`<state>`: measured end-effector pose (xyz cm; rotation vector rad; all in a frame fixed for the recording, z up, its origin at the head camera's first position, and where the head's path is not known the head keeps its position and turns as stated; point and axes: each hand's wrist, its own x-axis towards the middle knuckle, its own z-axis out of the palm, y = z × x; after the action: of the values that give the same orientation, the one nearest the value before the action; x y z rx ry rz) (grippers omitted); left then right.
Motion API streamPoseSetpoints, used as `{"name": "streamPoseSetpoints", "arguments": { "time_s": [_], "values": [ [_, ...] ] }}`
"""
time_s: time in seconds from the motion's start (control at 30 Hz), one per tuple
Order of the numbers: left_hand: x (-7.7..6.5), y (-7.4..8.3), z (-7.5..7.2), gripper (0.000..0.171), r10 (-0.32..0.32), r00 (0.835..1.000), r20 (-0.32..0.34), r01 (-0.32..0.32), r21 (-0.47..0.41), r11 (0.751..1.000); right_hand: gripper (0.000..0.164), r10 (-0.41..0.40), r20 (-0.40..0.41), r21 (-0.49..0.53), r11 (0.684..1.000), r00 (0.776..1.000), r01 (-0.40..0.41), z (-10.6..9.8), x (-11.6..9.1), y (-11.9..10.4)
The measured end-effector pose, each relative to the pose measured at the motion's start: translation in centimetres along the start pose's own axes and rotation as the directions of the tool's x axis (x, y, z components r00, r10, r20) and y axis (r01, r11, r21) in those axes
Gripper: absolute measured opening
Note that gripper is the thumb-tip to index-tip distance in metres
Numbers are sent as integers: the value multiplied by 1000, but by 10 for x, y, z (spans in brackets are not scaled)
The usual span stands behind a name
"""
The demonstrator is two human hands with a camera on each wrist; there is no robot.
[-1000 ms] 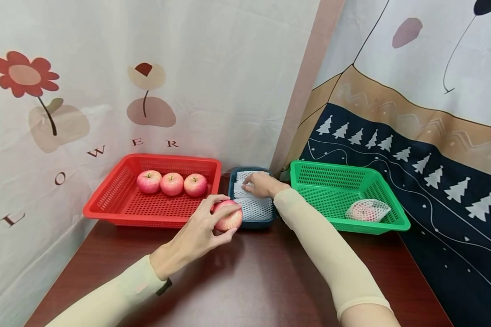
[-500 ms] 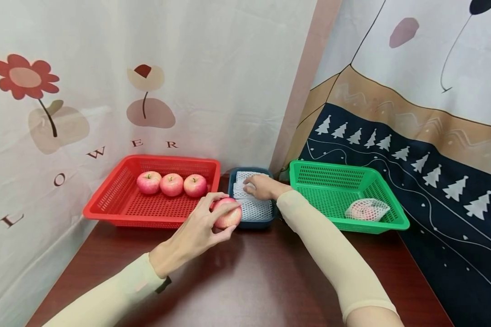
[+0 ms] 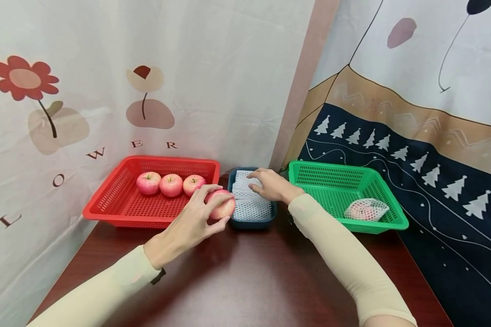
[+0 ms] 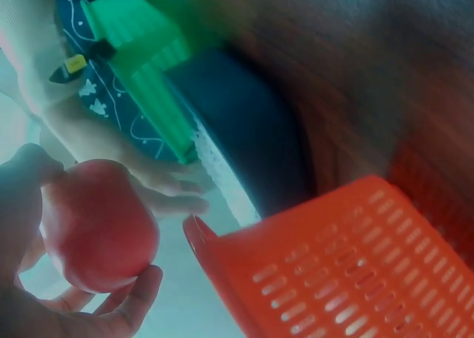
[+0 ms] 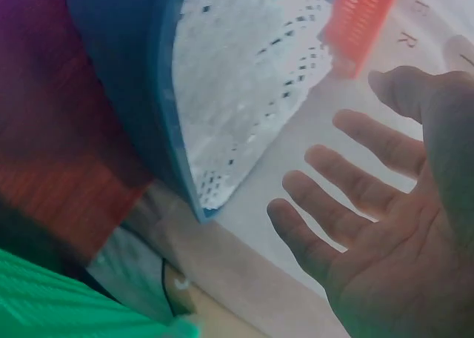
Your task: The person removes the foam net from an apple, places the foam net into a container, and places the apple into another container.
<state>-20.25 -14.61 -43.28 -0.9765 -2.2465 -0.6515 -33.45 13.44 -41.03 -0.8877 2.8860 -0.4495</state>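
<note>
My left hand grips a red apple, fingers over its top and thumb below. It holds the fruit up by the front right corner of the red basket. In the left wrist view the same apple fills the grasp. My right hand hovers over the dark blue tray, which is filled with white foam fruit nets. The right wrist view shows that hand with fingers spread and nothing held.
Three apples sit in a row inside the red basket. To the right, a green basket holds an apple in a white net. The brown table spreads in front, with printed curtains behind.
My left hand has shifted slightly left and up with the apple. The right hand has moved a little right, and its fingers have straightened above the nets.
</note>
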Motion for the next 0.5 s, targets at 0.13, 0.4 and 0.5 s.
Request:
{"name": "streamPoseSetpoints", "arguments": {
  "time_s": [0.13,0.4,0.5],
  "values": [
    [2,-5,-2,58,-5,1000,9,5,8,1000,47,-11,-35,5,1000,999,11,-6,-10,0],
    [5,-15,-9,63,-53,997,63,53,5,999,46,-55,-81,-6,999,995,54,-15,-33,0],
    [6,-20,-12,63,-54,997,61,54,15,998,45,-69,-91,-8,998,993,69,-17,-43,0]
  ]
}}
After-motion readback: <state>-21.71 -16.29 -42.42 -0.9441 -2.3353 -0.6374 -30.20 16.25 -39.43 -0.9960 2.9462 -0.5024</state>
